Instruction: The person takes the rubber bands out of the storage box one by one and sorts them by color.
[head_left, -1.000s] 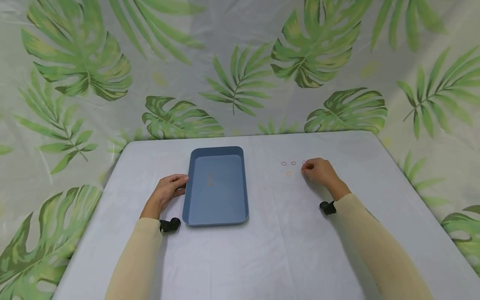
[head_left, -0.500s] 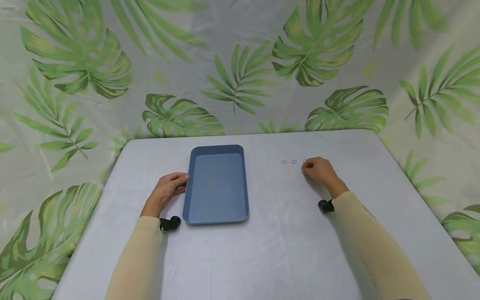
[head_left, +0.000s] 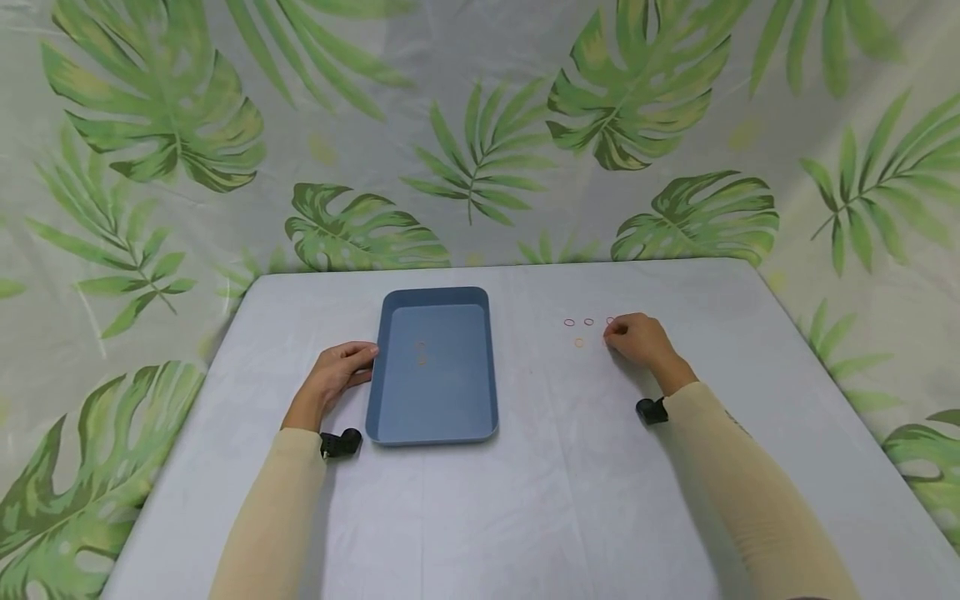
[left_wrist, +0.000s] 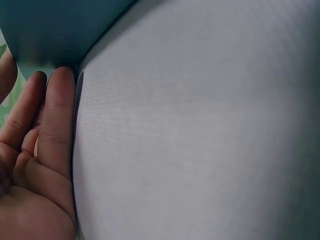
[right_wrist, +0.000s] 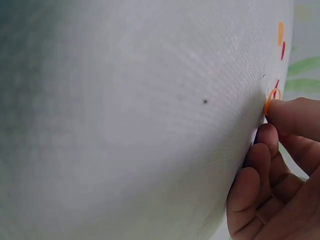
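Note:
My left hand [head_left: 341, 371] is at the left side of a blue rectangular tray [head_left: 435, 425]. In the left wrist view its nearly straight fingers [left_wrist: 59, 115] touch the tray's outer wall [left_wrist: 55, 30]. Two small orange rubber bands [head_left: 422, 361] lie inside the tray. To the right, my right hand [head_left: 641, 340] is low over the cloth. Its thumb and forefinger pinch an orange rubber band [right_wrist: 268, 105], which stands up from the fingertips, while the other fingers curl against the cloth. Just beyond is a row of red rubber bands [head_left: 588, 322], with one orange band [head_left: 579, 342] in front.
A white cloth [head_left: 480, 517] covers the table. Behind it hangs a leaf-printed curtain [head_left: 472, 150]. A small black wrist camera sits on each cuff, one at the left [head_left: 341, 443] and one at the right [head_left: 651, 410]. A dark speck [right_wrist: 205, 101] marks the cloth.
Both hands stay nearly where they were, the left at the tray and the right at the bands. The whole head view shifts very slightly upward.

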